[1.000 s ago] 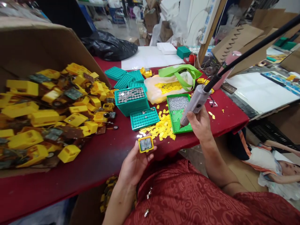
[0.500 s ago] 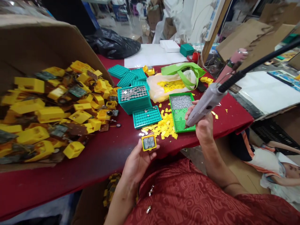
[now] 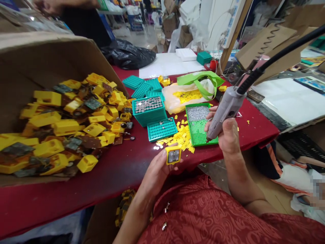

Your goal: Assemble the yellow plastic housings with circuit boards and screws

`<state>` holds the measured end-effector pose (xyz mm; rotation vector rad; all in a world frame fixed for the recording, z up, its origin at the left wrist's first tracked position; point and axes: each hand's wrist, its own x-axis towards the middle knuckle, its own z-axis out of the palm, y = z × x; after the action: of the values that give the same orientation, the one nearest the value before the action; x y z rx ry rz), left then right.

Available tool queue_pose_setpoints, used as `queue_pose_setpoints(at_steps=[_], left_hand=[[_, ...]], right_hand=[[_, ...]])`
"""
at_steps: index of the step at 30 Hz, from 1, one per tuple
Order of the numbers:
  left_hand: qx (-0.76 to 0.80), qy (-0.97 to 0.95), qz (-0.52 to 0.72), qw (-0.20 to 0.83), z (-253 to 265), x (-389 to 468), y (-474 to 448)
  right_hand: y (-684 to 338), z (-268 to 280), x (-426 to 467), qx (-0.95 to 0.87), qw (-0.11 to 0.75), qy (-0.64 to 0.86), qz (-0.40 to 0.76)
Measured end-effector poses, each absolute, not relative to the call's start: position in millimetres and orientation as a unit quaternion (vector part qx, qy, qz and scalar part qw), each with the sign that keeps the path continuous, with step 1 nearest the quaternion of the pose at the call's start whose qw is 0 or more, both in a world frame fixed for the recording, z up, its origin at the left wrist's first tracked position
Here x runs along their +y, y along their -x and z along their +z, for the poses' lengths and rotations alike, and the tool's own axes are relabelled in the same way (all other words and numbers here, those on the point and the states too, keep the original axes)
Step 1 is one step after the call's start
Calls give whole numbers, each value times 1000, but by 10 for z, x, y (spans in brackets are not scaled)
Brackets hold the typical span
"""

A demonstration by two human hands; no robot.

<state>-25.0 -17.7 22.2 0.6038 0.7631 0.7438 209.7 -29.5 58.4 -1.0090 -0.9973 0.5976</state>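
Observation:
Between the fingers of my left hand is a small yellow plastic case, its open side with a grey inside facing up. My right hand is wrapped round a grey electric screwdriver with a black cable. The screwdriver's tip points down over the green perforated tray. Small silver screws fill the far part of that tray. Flat yellow pieces lie scattered left of it. A teal tray with a few coin cells sits behind the yellow case.
A large cardboard box of yellow cases with wires and boards stands at left. Stacked teal trays hold coin cells. Behind the green tray lies a bag of yellow pieces. Another person's arm shows at top left.
My left hand has brought the yellow case to the right and tilted it slightly. The screwdriver has turned a little in my right hand's grip. Another person has come into view at top left.

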Motion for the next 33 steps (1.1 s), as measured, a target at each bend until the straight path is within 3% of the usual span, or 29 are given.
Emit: queue_pose_setpoints(at_steps=[5,15,26,33], left_hand=[[333,-342,318,820,257,-138,207],[346,-293,342,823,259,-182,185],[363,-176,362,840,162,-167,180],[372,-130,364,844,-3,-213,187]], right_hand=[[-2031,670,-279,-414,771,421,238],[-2081,688,-243,-386,788,415,241],[-2085,378,-346,-511,681,449,269],[-1774,287,-301,-502,694,451,250]])
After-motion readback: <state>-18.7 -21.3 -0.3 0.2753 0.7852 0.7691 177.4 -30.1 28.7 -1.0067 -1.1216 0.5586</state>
